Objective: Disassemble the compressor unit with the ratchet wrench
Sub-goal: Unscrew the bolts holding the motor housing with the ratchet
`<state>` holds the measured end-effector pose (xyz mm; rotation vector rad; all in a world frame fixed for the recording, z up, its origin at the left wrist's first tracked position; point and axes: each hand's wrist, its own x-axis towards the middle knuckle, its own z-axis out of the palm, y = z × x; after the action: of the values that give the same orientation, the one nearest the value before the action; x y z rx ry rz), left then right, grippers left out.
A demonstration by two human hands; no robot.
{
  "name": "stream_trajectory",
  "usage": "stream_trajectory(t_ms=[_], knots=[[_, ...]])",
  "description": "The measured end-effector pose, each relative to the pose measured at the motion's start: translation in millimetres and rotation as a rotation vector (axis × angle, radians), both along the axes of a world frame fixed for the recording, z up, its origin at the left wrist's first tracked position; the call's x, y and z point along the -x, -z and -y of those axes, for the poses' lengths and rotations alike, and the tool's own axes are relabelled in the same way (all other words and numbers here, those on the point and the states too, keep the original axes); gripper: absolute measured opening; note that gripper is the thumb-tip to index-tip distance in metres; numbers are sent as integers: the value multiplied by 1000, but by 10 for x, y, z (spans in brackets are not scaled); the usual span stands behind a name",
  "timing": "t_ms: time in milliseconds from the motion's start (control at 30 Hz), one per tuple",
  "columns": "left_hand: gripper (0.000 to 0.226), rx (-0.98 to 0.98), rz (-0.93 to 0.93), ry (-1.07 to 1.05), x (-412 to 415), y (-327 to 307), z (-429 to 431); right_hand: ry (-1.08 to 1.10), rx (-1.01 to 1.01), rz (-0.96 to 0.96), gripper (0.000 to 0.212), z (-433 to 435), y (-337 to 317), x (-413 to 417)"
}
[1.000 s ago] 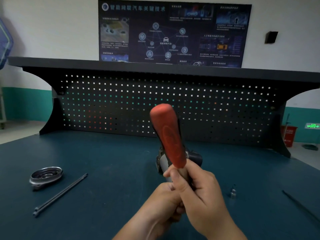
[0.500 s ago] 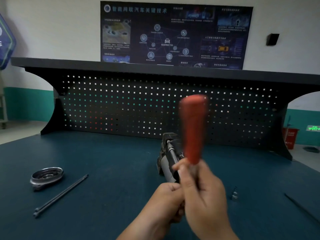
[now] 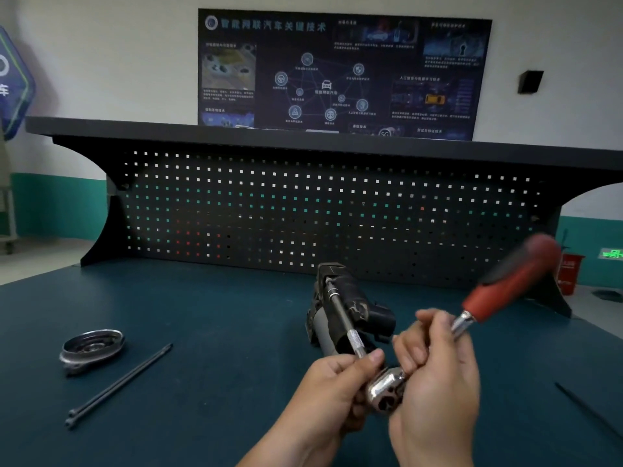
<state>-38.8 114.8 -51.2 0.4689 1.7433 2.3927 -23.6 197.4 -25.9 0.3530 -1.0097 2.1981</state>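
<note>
Your ratchet wrench [image 3: 488,303] has swung from near upright over to the right, its blurred red handle now pointing toward the back right corner of the worktop [image 3: 202,332]. I judge this as another stroke loosening a long bolt in the compressor unit [image 3: 354,308], which lies mid-worktop, nearer the back edge. The fingers of your left hand [image 3: 333,385] pinch the knurled extension bar [image 3: 340,315] while your right hand [image 3: 438,375] grips the steel shank. The wall poster [image 3: 344,72] reads 智能网联汽车关键技术 and "5G", and no brand is legible on the wrench.
</note>
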Motion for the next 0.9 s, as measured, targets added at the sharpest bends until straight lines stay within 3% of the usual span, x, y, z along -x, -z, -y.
stream_trajectory(t_ms=[67,133,200,300,367,433,533,600,633,733,833,900], knots=[[43,46,6,18,27,41,32,89,-233,-67,31,28,49,-18],[46,141,24,30,45,61,91,306,-604,-166,16,27,91,-32],[22,231,-13,28,19,30,119,459,-953,-264,15,12,87,-25],[16,288,-99,-32,23,70,160,369,-1184,-413,15,13,52,-42],[15,268,-110,-60,27,86,169,341,-1224,-383,16,26,52,-60],[11,204,-93,-35,39,81,119,295,-1089,-281,17,43,64,-86],[44,99,10,-3,73,82,87,77,-502,-86,16,44,24,-73],[37,11,36,46,51,40,59,-34,-104,21,27,3,-20,-31],[30,-25,42,60,38,21,50,-39,-19,43,28,-24,-35,-20],[31,-5,27,79,7,15,42,56,-218,-12,25,-27,2,-11],[42,121,37,86,25,42,99,349,-717,-198,14,1,87,-26],[28,193,-16,44,9,12,102,454,-1009,-292,15,34,103,-27]])
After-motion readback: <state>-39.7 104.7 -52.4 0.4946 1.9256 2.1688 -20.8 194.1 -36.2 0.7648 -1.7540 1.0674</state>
